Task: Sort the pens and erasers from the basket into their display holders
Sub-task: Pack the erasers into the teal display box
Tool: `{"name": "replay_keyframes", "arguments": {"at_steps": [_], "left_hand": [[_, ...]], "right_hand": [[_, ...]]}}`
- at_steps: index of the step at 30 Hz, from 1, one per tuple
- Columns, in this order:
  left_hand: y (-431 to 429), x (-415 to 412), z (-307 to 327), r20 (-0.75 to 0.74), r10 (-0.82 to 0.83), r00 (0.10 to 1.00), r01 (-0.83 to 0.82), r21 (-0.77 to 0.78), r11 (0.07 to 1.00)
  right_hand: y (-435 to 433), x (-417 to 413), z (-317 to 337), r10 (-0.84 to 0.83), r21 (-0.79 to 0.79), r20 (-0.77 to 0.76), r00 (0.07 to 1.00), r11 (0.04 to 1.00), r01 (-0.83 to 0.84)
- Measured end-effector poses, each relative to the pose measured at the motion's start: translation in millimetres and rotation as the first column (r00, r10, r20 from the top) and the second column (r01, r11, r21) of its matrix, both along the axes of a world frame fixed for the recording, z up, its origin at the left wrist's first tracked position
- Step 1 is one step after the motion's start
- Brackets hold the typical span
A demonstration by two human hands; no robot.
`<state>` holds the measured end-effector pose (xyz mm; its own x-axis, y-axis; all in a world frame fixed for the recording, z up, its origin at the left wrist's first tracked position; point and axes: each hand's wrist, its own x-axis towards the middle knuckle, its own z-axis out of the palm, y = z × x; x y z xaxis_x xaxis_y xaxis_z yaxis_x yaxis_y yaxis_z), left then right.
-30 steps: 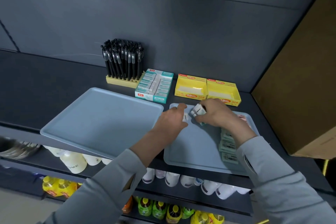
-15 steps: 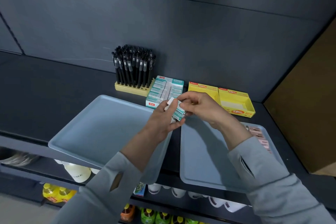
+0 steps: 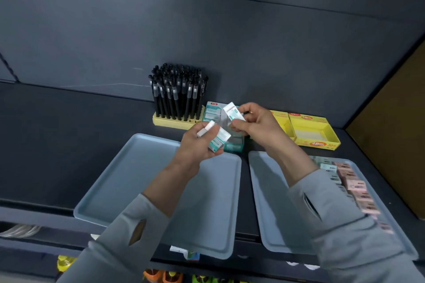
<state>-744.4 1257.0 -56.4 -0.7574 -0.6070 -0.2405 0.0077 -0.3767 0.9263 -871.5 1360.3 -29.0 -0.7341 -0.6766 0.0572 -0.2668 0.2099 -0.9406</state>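
We count two grey-blue trays, the left tray (image 3: pixel 138 179) and the right tray (image 3: pixel 271 202), side by side at the shelf's front edge. Behind the left one is one cream pen holder (image 3: pixel 170 122), packed with upright black pens (image 3: pixel 177 94), too many for us to count. Just beside it is one teal eraser box (image 3: pixel 210 111), partly hidden by the hands. Further right are two yellow boxes (image 3: pixel 315 131), touching each other. Along the right tray's far side lies a row of pink erasers (image 3: pixel 354 186), blurred and partly under the sleeve; we cannot count them.

Left hand (image 3: pixel 197 147): fingers curled round what look to us like two teal-and-white erasers (image 3: pixel 218 142), held at the teal box's front. Right hand (image 3: pixel 257 122): fingertips pinching a third eraser (image 3: pixel 233 111) over the same box.

Surface: a dark shelf (image 3: pixel 57 145) against a dark back wall (image 3: pixel 207 18). A brown panel (image 3: pixel 391 122) stands at the right, and bottle tops (image 3: pixel 170 277) show below.
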Motion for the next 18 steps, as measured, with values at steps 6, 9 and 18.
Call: {"name": "replay_keyframes", "arguments": {"at_steps": [6, 9, 18], "left_hand": [[-38, 6, 2, 0.008, 0.162, 0.987, -0.162, 0.012, 0.987], [-47, 8, 5, -0.017, 0.163, 0.987, -0.163, -0.01, 0.987], [-55, 13, 4, 0.015, 0.156, 0.988, -0.157, 0.028, 0.987]], "right_hand": [[-5, -9, -10, -0.108, 0.13, -0.268, 0.957, 0.981, 0.147], [-12, -4, -7, -0.031, 0.205, -0.32, 0.947, 0.974, 0.1], [-30, 0, -8, -0.077, 0.189, -0.161, 0.984, 0.976, 0.108]]}}
